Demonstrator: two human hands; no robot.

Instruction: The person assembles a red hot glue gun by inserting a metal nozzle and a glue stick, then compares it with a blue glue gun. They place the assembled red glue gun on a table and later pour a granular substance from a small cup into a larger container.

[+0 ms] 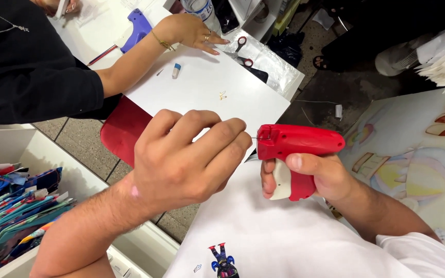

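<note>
My right hand (312, 177) grips a red tagging gun (297, 144) with a white trigger, its needle pointing left. My left hand (184, 157) is closed just in front of that needle, thumb and forefinger pinched at its tip; whatever they pinch is too small to make out. Both hands hover above a white garment (263, 231) with a small colourful print near its lower edge.
Another person in a black top rests a hand (194, 31) on a white table sheet (207, 87). Scissors (240, 51), a purple tagging gun (136, 28) and a red seat (122, 128) lie nearby. A white bin with several colourful packets (14, 206) stands at left.
</note>
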